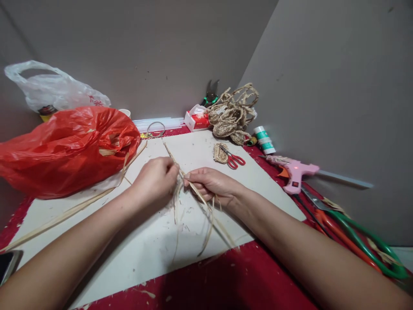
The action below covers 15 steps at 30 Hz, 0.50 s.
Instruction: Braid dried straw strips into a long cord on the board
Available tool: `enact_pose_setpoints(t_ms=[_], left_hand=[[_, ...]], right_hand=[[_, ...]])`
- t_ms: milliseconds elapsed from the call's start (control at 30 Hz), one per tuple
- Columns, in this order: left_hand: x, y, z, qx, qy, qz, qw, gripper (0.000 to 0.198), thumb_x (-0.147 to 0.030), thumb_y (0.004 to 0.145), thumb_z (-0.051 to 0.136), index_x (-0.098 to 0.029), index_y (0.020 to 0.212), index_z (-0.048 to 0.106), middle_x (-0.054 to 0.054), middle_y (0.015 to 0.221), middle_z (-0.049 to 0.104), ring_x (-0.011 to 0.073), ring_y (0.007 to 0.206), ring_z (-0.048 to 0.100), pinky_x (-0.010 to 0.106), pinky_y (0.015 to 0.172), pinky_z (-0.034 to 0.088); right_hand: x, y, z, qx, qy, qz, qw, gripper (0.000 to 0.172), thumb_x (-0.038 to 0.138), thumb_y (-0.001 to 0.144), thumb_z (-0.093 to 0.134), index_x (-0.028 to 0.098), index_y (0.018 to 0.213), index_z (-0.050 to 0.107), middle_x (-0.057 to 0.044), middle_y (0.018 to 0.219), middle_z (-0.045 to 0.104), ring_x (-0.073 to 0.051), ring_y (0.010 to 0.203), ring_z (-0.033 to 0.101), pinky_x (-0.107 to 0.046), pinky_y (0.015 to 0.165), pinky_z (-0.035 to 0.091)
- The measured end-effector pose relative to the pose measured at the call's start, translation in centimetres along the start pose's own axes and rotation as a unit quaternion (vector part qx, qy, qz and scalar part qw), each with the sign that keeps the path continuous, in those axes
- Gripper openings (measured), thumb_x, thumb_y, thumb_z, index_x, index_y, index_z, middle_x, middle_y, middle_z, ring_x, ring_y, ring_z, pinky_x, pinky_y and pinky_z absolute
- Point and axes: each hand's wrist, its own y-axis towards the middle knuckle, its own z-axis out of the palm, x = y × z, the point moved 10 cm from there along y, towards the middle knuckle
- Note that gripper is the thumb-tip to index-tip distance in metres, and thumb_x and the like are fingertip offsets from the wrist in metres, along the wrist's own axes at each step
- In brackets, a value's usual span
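My left hand (158,177) and my right hand (209,181) meet over the white board (129,262), both closed on pale straw strands (201,197). A thin twisted straw cord (169,151) runs up and away from my left fingers. Below the hands, loose strand ends fan out toward the board's near edge, some of them blurred. My right thumb and fingertips pinch the strands just beside my left fist. Beyond my right hand, red-handled scissors (232,159) lie against a small coiled braid piece (220,153).
A red plastic bag (71,148) with straw in it fills the left side. Bundled braided cord (230,118) and a tissue pack (196,118) stand at the back. To the right are a pink glue gun (298,172) and large green-and-orange-handled shears (358,234). A phone (8,265) sits at lower left.
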Motion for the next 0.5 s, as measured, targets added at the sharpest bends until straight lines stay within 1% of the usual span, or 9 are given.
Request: enact_pose_setpoints(t_ms=[33,67,133,167,200,300,367,433,500], left_hand=[[0.9,0.5,0.3,0.005,-0.064,-0.022,0.998,0.024,-0.029,0.079,0.043,-0.016,0.061,0.052,0.000,0.053,0.050,0.0095,0.048,0.045,0.022,0.048,0.032],[1.7,0.8,1.5,0.042,-0.144,-0.049,0.988,0.023,-0.029,0.079,0.043,-0.015,0.062,0.051,0.001,0.055,0.051,0.0092,0.048,0.046,0.022,0.049,0.034],[2.6,0.7,4.5,0.131,-0.284,-0.105,0.944,0.023,-0.027,0.080,0.040,-0.015,0.063,0.050,0.000,0.054,0.050,0.0081,0.044,0.045,0.021,0.046,0.034],[2.7,0.4,5.6,0.158,-0.325,-0.126,0.924,0.023,-0.027,0.080,0.039,-0.015,0.063,0.050,-0.001,0.051,0.047,0.0068,0.040,0.040,0.020,0.043,0.031],[2.9,0.3,6.2,0.166,-0.343,-0.137,0.914,0.023,-0.028,0.080,0.039,-0.015,0.063,0.050,-0.004,0.048,0.042,0.0054,0.036,0.034,0.020,0.039,0.026],[3.0,0.5,5.8,0.134,-0.315,-0.114,0.933,0.025,-0.029,0.078,0.043,-0.015,0.060,0.053,-0.008,0.042,0.028,0.0036,0.033,0.017,0.021,0.036,0.012],[3.0,0.9,5.2,0.119,-0.284,-0.089,0.947,0.026,-0.029,0.077,0.044,-0.014,0.060,0.056,-0.007,0.041,0.030,0.0037,0.034,0.019,0.021,0.037,0.012],[3.2,1.1,4.9,0.120,-0.261,-0.082,0.954,0.025,-0.028,0.076,0.046,-0.013,0.059,0.058,-0.006,0.041,0.034,0.0038,0.035,0.022,0.021,0.038,0.014],[3.4,1.2,4.9,0.130,-0.248,-0.091,0.955,0.022,-0.025,0.074,0.047,-0.013,0.058,0.057,-0.006,0.040,0.036,0.0038,0.035,0.023,0.021,0.038,0.015]], right_hand=[[0.0,0.0,0.1,0.003,-0.002,0.002,1.000,0.014,0.022,0.074,0.058,0.012,0.065,0.054,0.012,0.041,0.021,0.000,0.034,0.010,-0.013,0.032,0.007],[0.0,0.0,0.1,0.004,-0.007,0.002,1.000,0.014,0.022,0.075,0.057,0.012,0.065,0.054,0.012,0.041,0.021,-0.001,0.035,0.010,-0.014,0.033,0.007],[0.0,0.0,0.1,0.004,-0.020,-0.002,1.000,0.016,0.023,0.076,0.056,0.012,0.065,0.053,0.011,0.041,0.023,-0.001,0.035,0.010,-0.014,0.033,0.007],[0.1,0.0,0.1,0.006,-0.027,-0.005,1.000,0.017,0.024,0.076,0.056,0.012,0.065,0.053,0.011,0.042,0.023,-0.001,0.035,0.010,-0.015,0.033,0.007],[0.1,0.0,0.1,0.008,-0.033,-0.007,0.999,0.017,0.026,0.077,0.055,0.013,0.065,0.053,0.011,0.042,0.022,-0.002,0.036,0.010,-0.015,0.033,0.007],[0.3,-0.2,0.0,0.016,-0.074,-0.008,0.997,0.018,0.029,0.079,0.053,0.015,0.070,0.054,0.012,0.043,0.020,-0.003,0.036,0.009,-0.017,0.034,0.007],[0.8,-0.3,-0.2,0.008,-0.151,-0.028,0.988,0.019,0.031,0.080,0.051,0.015,0.071,0.055,0.011,0.042,0.023,-0.004,0.035,0.012,-0.018,0.035,0.010],[1.9,-0.5,-0.3,-0.014,-0.257,-0.078,0.963,0.020,0.029,0.081,0.050,0.014,0.070,0.057,0.008,0.044,0.034,-0.005,0.037,0.023,-0.019,0.038,0.020],[2.9,-0.8,-0.2,-0.048,-0.366,-0.125,0.921,0.021,0.025,0.081,0.048,0.013,0.068,0.058,0.004,0.053,0.047,-0.007,0.046,0.036,-0.020,0.047,0.030]])
